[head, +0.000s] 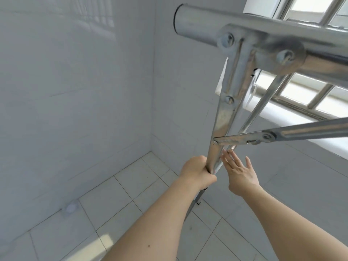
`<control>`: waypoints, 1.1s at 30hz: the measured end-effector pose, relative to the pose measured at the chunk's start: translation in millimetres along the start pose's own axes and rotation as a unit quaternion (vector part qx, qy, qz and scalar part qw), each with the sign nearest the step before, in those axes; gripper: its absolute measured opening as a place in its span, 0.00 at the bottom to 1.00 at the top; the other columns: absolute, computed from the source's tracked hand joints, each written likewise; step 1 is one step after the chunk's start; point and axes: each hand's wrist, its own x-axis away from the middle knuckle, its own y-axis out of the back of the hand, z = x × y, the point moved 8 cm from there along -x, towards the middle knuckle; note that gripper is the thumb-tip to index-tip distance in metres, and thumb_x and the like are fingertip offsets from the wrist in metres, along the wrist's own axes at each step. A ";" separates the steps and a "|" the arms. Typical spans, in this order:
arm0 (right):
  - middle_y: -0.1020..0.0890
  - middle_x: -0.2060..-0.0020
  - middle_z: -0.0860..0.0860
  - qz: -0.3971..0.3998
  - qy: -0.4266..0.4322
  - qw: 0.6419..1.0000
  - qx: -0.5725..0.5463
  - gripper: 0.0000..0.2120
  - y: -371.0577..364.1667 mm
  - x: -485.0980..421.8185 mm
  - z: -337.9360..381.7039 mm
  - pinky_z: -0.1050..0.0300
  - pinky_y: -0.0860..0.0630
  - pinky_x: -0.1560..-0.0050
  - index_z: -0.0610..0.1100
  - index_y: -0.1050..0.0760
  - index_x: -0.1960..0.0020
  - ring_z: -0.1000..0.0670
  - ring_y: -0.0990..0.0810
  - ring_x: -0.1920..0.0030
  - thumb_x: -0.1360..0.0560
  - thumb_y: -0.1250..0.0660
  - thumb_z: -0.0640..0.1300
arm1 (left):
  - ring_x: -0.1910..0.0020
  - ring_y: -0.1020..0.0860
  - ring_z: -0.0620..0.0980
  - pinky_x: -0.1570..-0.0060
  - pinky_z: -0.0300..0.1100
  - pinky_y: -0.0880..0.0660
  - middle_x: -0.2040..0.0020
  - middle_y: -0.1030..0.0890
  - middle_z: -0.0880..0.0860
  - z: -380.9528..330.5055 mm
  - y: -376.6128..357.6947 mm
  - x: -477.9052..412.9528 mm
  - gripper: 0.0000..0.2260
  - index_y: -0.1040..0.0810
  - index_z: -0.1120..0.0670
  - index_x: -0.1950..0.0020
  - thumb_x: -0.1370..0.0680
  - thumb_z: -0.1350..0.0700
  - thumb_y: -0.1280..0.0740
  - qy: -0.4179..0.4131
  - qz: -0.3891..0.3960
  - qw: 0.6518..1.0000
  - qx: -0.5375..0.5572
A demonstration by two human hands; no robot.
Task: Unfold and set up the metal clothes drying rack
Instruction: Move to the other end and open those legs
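The metal drying rack (231, 95) stands close in front of me, seen from above. Its thick top tube (199, 23) crosses the upper right, bolted to a bracket from which a flat upright leg runs down to the floor. A side brace bar (282, 135) hinges off that leg and reaches right. My left hand (197, 171) is closed around the leg just below the hinge. Beside it, my right hand (239, 170) is flat with fingers spread, its fingertips near the thin inner rods, holding nothing.
A white tiled corner lies behind the rack, walls left and ahead. A barred window (308, 95) with a bright sill is at the right. Pale floor tiles (120, 200) spread below, with a small round white fitting (71, 207) near the left wall.
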 end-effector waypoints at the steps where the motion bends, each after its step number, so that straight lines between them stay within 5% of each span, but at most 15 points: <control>1: 0.69 0.24 0.54 0.002 -0.002 1.000 -0.004 0.41 -0.2 -1.6 -1.1 0.40 0.62 0.24 0.47 0.67 0.22 0.52 0.71 0.24 0.27 0.47 0.37 | 0.54 0.19 0.57 0.54 0.48 0.19 0.56 0.16 0.56 -0.1 -1.0 -2.0 0.09 0.19 0.57 0.56 0.35 0.62 0.35 0.003 0.001 1.000 -0.003; 9: 0.66 0.23 0.52 0.018 -0.003 0.998 -0.055 0.39 3.7 -17.7 8.7 0.42 0.60 0.24 0.45 0.65 0.22 0.50 0.70 0.24 0.25 0.46 0.41 | 0.55 0.19 0.56 0.54 0.49 0.19 0.57 0.16 0.55 5.2 -2.1 -16.3 0.09 0.19 0.57 0.56 0.34 0.60 0.34 0.016 -0.003 0.999 0.036; 19: 0.46 0.21 0.51 -0.025 -0.055 0.965 -0.257 0.36 43.5 45.4 -42.1 0.51 0.48 0.22 0.49 0.52 0.21 0.49 0.53 0.21 0.25 0.41 0.39 | 0.63 0.22 0.51 0.64 0.40 0.26 0.58 0.16 0.54 7.3 1.3 -5.9 0.06 0.19 0.58 0.58 0.32 0.60 0.34 0.078 -0.052 0.989 0.115; 25: 0.39 0.24 0.52 -0.027 -0.130 0.962 -0.238 0.34 62.0 95.1 -92.8 0.52 0.43 0.25 0.48 0.49 0.21 0.48 0.48 0.22 0.24 0.41 0.40 | 0.53 0.19 0.55 0.57 0.42 0.24 0.55 0.16 0.53 17.7 25.3 -11.9 0.07 0.17 0.56 0.55 0.31 0.59 0.32 0.114 -0.084 0.983 0.113; 33: 0.38 0.24 0.53 -0.008 -0.129 0.958 -0.255 0.33 65.6 111.1 -64.8 0.53 0.39 0.26 0.49 0.49 0.21 0.49 0.49 0.21 0.24 0.42 0.38 | 0.50 0.20 0.55 0.54 0.42 0.25 0.50 0.16 0.54 58.2 81.2 -24.5 0.09 0.17 0.56 0.53 0.31 0.56 0.28 0.150 -0.100 0.981 0.064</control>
